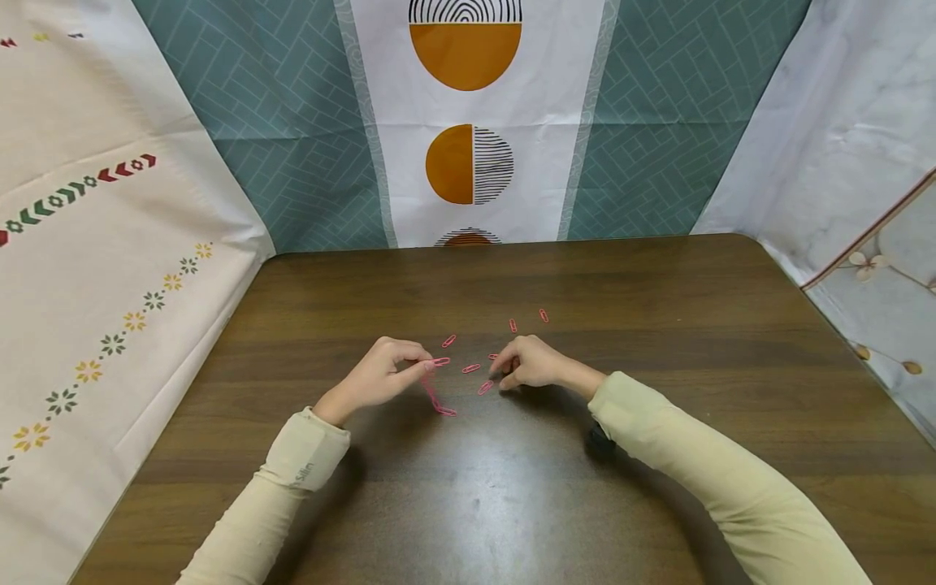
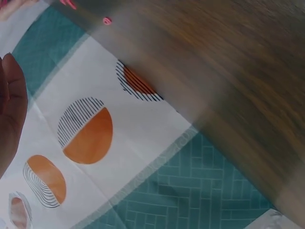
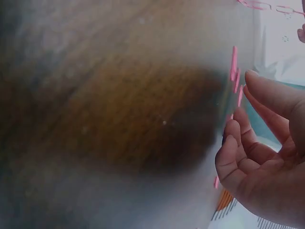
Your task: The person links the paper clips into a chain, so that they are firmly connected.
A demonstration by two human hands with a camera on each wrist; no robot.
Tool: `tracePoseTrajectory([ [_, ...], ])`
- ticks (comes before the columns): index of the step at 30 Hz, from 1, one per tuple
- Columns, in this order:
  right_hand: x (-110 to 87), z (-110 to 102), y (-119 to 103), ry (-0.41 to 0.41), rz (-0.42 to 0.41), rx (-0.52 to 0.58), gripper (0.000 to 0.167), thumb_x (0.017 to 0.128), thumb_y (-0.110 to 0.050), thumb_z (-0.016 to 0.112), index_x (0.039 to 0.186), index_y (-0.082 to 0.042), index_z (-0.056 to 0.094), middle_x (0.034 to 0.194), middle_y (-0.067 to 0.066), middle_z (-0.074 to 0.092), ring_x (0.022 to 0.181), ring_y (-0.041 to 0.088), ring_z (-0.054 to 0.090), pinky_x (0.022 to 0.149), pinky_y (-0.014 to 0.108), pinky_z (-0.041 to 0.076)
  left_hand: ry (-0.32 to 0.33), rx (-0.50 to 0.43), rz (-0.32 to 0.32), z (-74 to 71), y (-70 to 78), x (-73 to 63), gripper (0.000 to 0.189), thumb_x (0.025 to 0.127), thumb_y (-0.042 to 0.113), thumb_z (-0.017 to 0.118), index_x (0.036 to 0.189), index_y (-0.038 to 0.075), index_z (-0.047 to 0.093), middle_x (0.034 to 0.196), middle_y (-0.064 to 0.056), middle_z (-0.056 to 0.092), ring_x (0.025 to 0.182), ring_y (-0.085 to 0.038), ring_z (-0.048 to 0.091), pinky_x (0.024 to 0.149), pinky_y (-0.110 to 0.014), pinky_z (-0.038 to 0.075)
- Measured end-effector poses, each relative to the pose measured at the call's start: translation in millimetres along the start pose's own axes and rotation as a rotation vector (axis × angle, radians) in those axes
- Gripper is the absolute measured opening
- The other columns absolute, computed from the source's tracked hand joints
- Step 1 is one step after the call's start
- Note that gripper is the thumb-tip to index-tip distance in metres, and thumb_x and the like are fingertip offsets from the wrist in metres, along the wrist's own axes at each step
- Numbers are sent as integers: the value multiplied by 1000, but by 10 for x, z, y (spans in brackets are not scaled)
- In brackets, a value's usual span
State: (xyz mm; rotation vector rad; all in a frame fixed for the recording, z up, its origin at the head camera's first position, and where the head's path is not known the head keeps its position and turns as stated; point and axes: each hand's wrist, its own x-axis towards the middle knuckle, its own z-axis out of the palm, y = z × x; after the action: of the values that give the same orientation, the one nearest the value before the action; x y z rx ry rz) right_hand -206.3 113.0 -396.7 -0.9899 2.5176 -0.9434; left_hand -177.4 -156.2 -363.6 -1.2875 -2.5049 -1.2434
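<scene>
Between thumb and fingers, my left hand [image 1: 387, 374] pinches a pink paper clip [image 1: 441, 361]. From it a short chain of linked pink paper clips [image 1: 431, 394] hangs down, its lower end close over the table. My right hand [image 1: 532, 362] is low at the tabletop, thumb and forefinger spread apart beside a loose pink paper clip [image 1: 486, 387]. Another paper clip [image 1: 493, 356] is partly hidden behind its fingers. In the right wrist view, loose paper clips [image 3: 234, 62] lie just beyond the thumb and fingertips. Only part of the left hand [image 2: 13, 102] shows in the left wrist view.
More loose pink paper clips lie on the brown wooden table [image 1: 468, 504]: one between the hands [image 1: 471, 369], one farther back [image 1: 449, 340], and two toward the back right, a nearer clip [image 1: 513, 326] and a farther clip [image 1: 543, 315]. Patterned cloth [image 1: 292, 122] hangs behind.
</scene>
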Motion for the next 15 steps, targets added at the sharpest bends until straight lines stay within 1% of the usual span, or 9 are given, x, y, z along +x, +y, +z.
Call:
tracePoseTrajectory([
  [4,38,34,-22,-2,-2,-40,18,74,-10,75,91,-6,72,78,0,58,69,8,48,62,22,42,0,-2,-10,-23,-25,-24,13,86,1,59,81,7,69,73,-4,65,64,-6,53,59,-24,45],
  [8,66,56,-43,17,16,-47,15,72,-10,76,87,-7,73,75,-2,58,69,8,49,62,22,42,-1,17,-25,-48,-8,-31,13,85,-2,59,80,4,69,73,-7,65,64,-8,54,59,-24,45],
  [9,73,63,-47,21,26,-42,15,72,-9,76,86,-7,73,74,-2,58,67,8,49,61,22,42,0,23,-24,-57,11,-30,13,84,-3,59,80,3,69,73,-6,65,64,-9,55,59,-25,46],
  [12,92,93,-47,35,52,-29,13,71,-11,77,83,-8,73,69,-4,56,62,7,48,57,21,41,2,33,-10,-106,138,-15,13,82,-8,59,78,0,67,72,-5,65,63,-15,57,58,-27,46],
  [15,105,119,-58,50,80,-29,12,70,-13,78,80,-9,73,65,-6,54,58,6,45,54,20,38,-2,36,-19,-154,263,2,13,81,-11,58,77,-2,67,71,-5,64,62,-19,59,57,-28,47],
])
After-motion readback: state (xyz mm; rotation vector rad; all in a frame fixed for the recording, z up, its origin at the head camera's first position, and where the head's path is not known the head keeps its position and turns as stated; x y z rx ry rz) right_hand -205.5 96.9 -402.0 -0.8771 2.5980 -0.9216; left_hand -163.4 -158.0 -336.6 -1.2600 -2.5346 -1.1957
